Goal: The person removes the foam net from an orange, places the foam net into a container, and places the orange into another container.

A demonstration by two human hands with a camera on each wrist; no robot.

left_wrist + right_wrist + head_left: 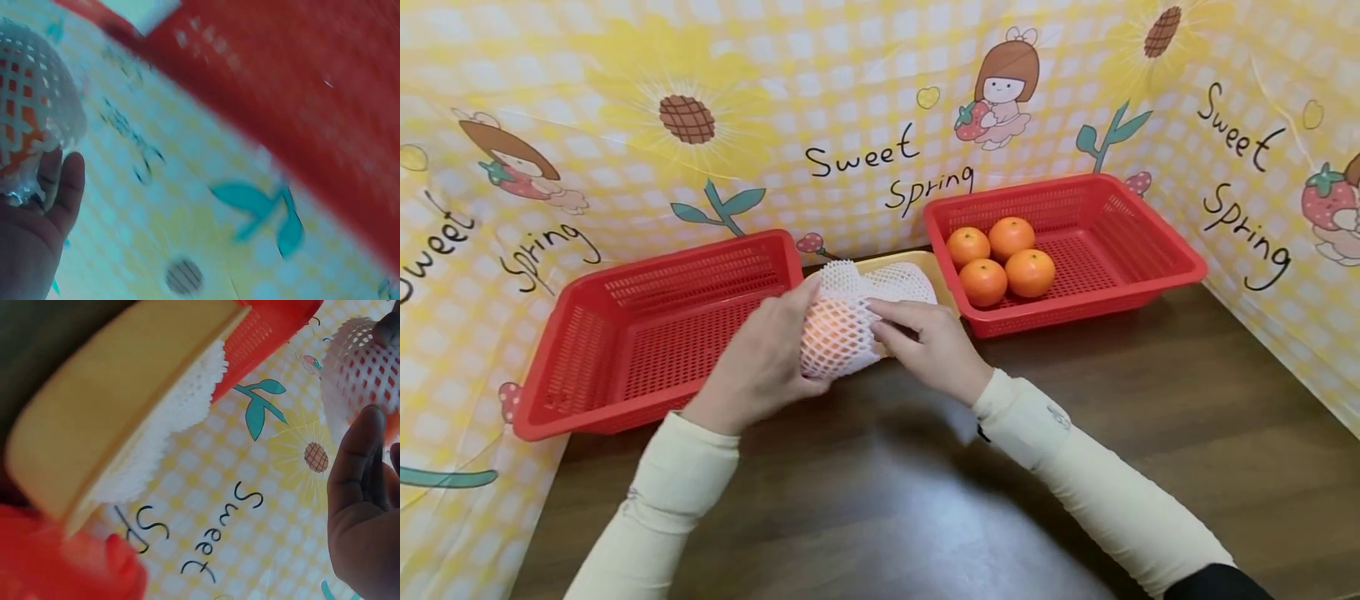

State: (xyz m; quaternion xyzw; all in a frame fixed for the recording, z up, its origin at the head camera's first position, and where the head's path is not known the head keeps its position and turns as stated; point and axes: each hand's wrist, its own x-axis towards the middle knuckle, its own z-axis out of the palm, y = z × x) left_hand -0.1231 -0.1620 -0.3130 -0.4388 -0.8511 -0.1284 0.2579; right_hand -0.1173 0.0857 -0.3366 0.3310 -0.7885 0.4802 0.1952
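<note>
An orange wrapped in a white foam net sleeve (837, 337) is held above the table between both hands. My left hand (758, 357) grips its left side, with fingers and thumb curled round it; the left wrist view shows the orange through the mesh (37, 94). On the other side, my right hand (936, 340) pinches the sleeve with thumb and fingers, and the right wrist view shows these fingertips at the net. Behind the hands, a yellow container (112, 394) holds more white foam nets (901, 282). Several bare oranges (1030, 272) sit in the right red basket (1120, 287).
Another red basket (602, 417), with no fruit visible inside, stands to the left. Both baskets rest on a dark wooden table (1112, 400). A yellow checked cloth (850, 83) with printed flowers stands behind and along the sides.
</note>
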